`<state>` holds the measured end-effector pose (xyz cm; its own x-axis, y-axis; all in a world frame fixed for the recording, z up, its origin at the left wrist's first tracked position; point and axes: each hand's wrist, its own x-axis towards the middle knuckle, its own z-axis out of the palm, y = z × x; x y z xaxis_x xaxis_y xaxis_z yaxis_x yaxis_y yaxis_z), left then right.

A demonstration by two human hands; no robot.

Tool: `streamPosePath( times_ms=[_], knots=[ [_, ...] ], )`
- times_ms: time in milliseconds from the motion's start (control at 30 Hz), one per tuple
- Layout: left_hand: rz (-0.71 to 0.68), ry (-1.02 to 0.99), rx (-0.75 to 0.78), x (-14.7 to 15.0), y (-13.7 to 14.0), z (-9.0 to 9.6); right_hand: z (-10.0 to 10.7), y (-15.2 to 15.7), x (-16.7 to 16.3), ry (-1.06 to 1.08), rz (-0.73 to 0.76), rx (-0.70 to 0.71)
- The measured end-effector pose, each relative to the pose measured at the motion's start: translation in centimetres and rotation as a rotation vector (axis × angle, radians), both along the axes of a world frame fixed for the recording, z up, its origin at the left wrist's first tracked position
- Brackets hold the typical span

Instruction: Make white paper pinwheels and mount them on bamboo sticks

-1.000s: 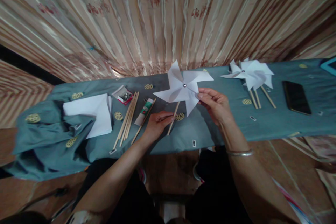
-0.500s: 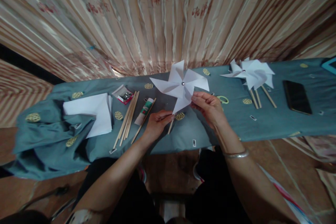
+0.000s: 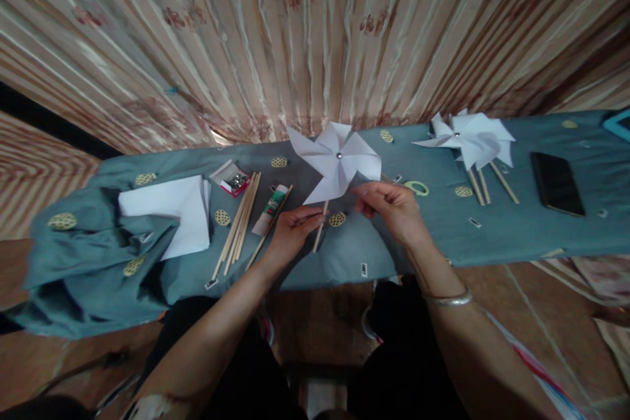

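Observation:
A white paper pinwheel (image 3: 327, 167) with a silver pin at its centre is held up over the cloth on its wooden stick (image 3: 319, 236). My left hand (image 3: 295, 231) pinches that stick just below the blades, its fingers closed. Close to the lower right blade is my right hand (image 3: 391, 207), fingers curled in; I see nothing held in it, and whether a fingertip brushes the paper is unclear. Left of the pinwheel lie a glue stick (image 3: 270, 210), several loose wooden sticks (image 3: 241, 223) and a small open box of metal pins (image 3: 233, 180).
Folded white paper (image 3: 189, 216) lies on the left of the green-blue cloth (image 3: 315, 269). To the right are a pale green tape roll (image 3: 417, 189), several stacked pinwheels (image 3: 477, 138) and a black phone (image 3: 558, 182). A striped curtain (image 3: 295, 33) hangs directly behind.
The pinwheel's blades have turned about the pin. My right hand has come off the blade it held and moved slightly down; my left hand keeps its hold on the stick.

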<state>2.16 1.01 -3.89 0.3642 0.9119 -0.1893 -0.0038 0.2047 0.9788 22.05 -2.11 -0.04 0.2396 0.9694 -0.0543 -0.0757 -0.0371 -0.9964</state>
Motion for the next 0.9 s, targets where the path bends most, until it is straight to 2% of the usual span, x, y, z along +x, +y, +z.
streamPosePath(
  times_ms=[133, 233, 300, 567, 900],
  knots=[
    [-0.008, 0.008, 0.001, 0.0, 0.0, 0.1, 0.6, 0.2, 2.4, 0.032, -0.187, 0.139],
    [-0.046, 0.01, 0.012, 0.0, -0.2, 0.3, 0.5, 0.7, 4.4, 0.035, -0.383, 0.2],
    [-0.08, 0.015, 0.016, 0.0, -0.3, 0.4, 0.3, 1.0, 5.2, -0.001, -0.449, 0.212],
    [-0.127, 0.026, 0.007, 0.0, -0.4, 0.3, 0.0, 0.8, 4.0, 0.04, -0.171, 0.052],
    [-0.113, 0.038, 0.038, -0.1, -0.4, 0.7, 0.4, 0.7, 3.2, 0.074, -0.134, 0.016]
  ],
)
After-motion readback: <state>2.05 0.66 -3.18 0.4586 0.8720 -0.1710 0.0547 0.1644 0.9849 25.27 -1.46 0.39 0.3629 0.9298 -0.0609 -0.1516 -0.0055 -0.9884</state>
